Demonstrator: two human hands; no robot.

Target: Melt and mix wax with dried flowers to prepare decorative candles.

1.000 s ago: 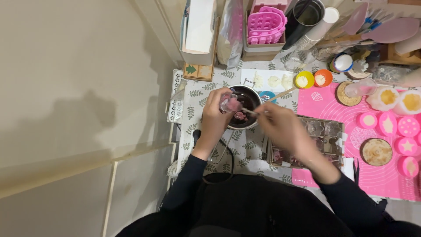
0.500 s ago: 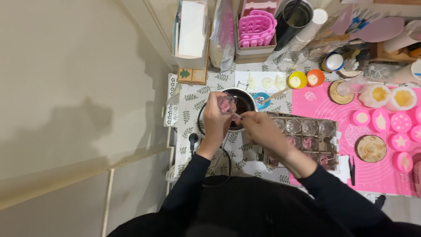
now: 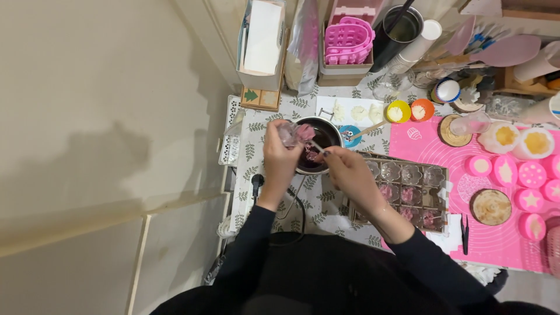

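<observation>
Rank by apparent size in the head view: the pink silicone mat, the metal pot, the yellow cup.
Largest to smallest:
1. pink silicone mat
2. metal pot, partly hidden by the hands
3. yellow cup

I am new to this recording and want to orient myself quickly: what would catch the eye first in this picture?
First, the two hands at the centre: the left hand holds a small clear mould piece with pink filling over a small metal pot, while the right hand works at it with a thin stick. Next, the bright pink mat on the right, covered with round pink moulds. Between them lies a clear mould tray.
</observation>
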